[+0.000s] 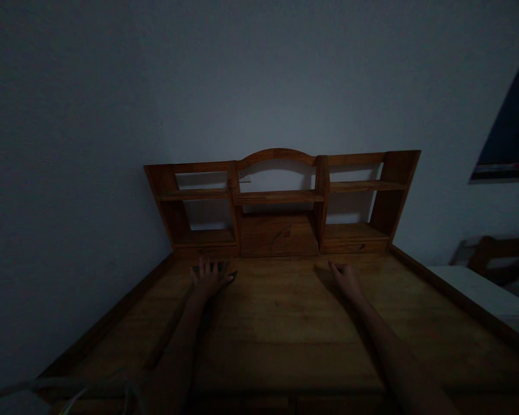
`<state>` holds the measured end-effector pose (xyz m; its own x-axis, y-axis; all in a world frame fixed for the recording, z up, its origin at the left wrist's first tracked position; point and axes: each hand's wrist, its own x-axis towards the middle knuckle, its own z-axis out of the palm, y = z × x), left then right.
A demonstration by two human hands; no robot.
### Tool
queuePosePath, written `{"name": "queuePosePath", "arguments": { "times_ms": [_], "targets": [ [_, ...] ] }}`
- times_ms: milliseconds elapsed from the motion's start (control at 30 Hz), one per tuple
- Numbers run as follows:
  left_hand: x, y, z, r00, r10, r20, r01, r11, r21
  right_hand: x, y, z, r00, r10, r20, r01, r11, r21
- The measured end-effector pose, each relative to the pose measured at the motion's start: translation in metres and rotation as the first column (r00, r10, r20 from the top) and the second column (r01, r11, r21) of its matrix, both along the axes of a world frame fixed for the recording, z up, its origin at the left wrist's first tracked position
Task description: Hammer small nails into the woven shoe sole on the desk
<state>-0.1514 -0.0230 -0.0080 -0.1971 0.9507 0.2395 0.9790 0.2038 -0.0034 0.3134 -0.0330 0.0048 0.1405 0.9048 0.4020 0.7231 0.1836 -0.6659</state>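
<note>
Fingers spread, my left hand (208,280) is over the back left of a wooden desk (277,311). A small dark shape shows at its thumb tip; in the dim light I cannot make it out. My right hand (346,279) is closed with its fingers curled, above the desk right of the middle, casting a shadow to its left. Whatever may be inside its fingers is hidden. Both hands are nearest to the wooden shelf unit (278,197) along the desk's back edge, and neither touches it.
A raised wooden rim (454,294) runs down the desk's right side. Behind the shelf unit is a pale wall (259,86) with a socket (245,178). Pale cables (90,381) blur at the lower left. A white surface (480,291) stands beyond the desk's right side.
</note>
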Motion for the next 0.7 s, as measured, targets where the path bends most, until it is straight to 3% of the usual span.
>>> {"name": "queuePosePath", "arguments": {
  "times_ms": [700],
  "targets": [
    [0.0024, -0.0038, 0.0050, 0.999, -0.033, 0.006, 0.034, 0.999, -0.030, -0.0005, 0.0031, -0.0020, 1.000, -0.020, 0.009, 0.020, 1.000, 0.020]
  ]
}}
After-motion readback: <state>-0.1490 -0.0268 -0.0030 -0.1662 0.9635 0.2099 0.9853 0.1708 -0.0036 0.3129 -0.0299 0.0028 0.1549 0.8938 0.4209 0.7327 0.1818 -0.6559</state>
